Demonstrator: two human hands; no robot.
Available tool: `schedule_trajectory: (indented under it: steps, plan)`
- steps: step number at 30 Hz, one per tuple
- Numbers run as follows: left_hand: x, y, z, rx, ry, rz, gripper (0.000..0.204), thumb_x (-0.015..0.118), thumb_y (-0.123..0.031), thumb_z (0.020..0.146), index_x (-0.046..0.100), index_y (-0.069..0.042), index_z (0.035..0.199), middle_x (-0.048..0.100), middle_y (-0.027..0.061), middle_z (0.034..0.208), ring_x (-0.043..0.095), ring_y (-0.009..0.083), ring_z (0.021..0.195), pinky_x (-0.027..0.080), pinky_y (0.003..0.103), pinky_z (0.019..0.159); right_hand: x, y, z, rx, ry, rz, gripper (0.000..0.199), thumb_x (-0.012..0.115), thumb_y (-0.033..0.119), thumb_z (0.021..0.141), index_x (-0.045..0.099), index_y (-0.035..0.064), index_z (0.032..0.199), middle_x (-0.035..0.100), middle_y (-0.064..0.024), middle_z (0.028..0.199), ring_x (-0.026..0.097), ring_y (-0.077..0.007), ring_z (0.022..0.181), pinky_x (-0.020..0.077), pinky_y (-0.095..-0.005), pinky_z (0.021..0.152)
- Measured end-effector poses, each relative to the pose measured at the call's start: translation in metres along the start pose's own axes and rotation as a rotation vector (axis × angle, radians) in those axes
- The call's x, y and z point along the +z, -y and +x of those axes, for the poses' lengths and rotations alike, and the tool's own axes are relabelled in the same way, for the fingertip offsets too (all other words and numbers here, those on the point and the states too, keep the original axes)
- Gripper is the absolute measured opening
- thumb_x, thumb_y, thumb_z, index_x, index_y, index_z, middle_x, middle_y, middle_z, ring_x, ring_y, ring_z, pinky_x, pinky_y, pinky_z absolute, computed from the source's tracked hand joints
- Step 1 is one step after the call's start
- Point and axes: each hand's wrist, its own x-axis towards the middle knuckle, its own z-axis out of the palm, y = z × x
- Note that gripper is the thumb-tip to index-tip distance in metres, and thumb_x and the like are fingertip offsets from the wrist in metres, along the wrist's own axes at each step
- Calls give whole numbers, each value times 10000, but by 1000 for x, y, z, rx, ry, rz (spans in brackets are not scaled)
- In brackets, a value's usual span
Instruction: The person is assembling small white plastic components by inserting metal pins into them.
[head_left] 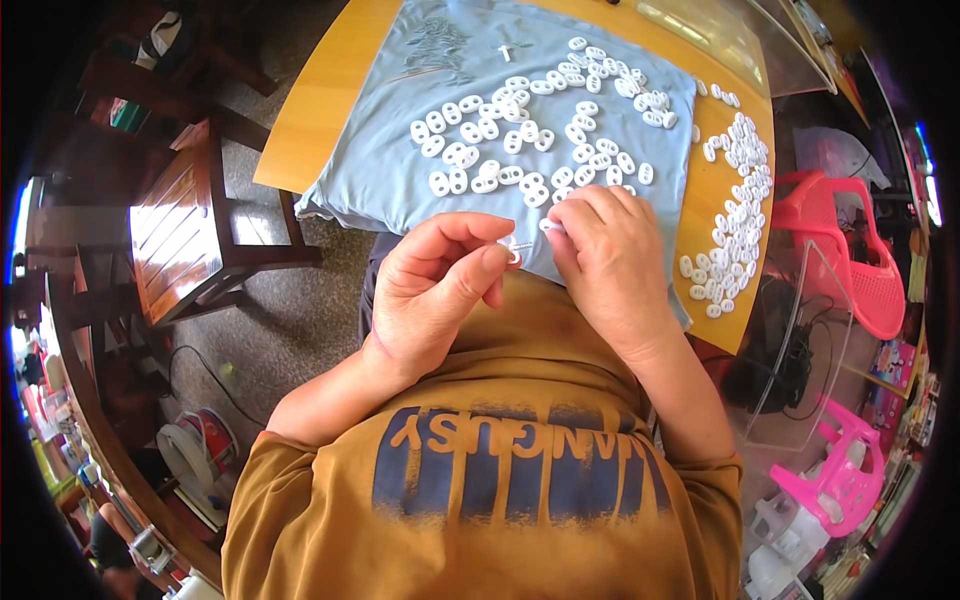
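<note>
Hands meet at the near edge of the blue cloth (400, 150), just above the person's chest. Left hand (435, 290) pinches a small white plastic piece (511, 245) between thumb and forefinger; right hand (600, 255) is curled tight on its other end. Loose white oval links (530, 120) crowd the cloth's right half, more run along the wooden table (310, 110) edge at right. A wooden chair (180, 230) stands left, a pink plastic chair (850, 250) right.

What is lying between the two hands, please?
In the head view, a small white plastic piece lies between the left hand and the right hand, pinched by both.
</note>
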Motion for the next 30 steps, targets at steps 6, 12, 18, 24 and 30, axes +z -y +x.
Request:
schedule_trajectory:
  steps: [6,12,18,24,30]
  plan:
    - [1,-5,1,3,-11,-33,232,560,-27,898,562,13,1127,613,55,890,537,76,684,449,197,643,-5,10,-4,221,-2,497,160,643,29,771,589,49,921,584,-29,820,551,-145,761,429,-276,707]
    - [11,-18,4,-120,98,-53,229,549,-41,908,568,5,1131,600,32,887,526,65,698,446,192,653,-39,18,-16,681,88,1604,217,572,121,904,602,3,1083,608,-8,932,535,-73,816,442,-215,763]
    - [24,-19,2,-166,156,-78,221,545,-23,904,572,0,1122,595,18,890,525,57,714,446,187,649,-45,23,-27,766,31,1750,235,575,123,899,603,-5,1094,627,-51,1061,549,-91,840,455,-235,788]
    - [28,-16,0,-170,140,-18,211,552,-8,893,580,-10,1102,593,3,873,521,46,708,435,176,635,-51,26,-29,682,-3,1595,230,569,77,901,582,-18,1110,609,-24,1016,530,-70,863,430,-211,802]
    - [31,-15,0,-179,126,19,201,563,-1,884,588,-17,1083,599,-9,864,511,25,696,422,162,611,-53,31,-29,571,-14,1445,239,558,16,893,555,-28,1128,550,-2,964,494,-54,878,398,-199,802]
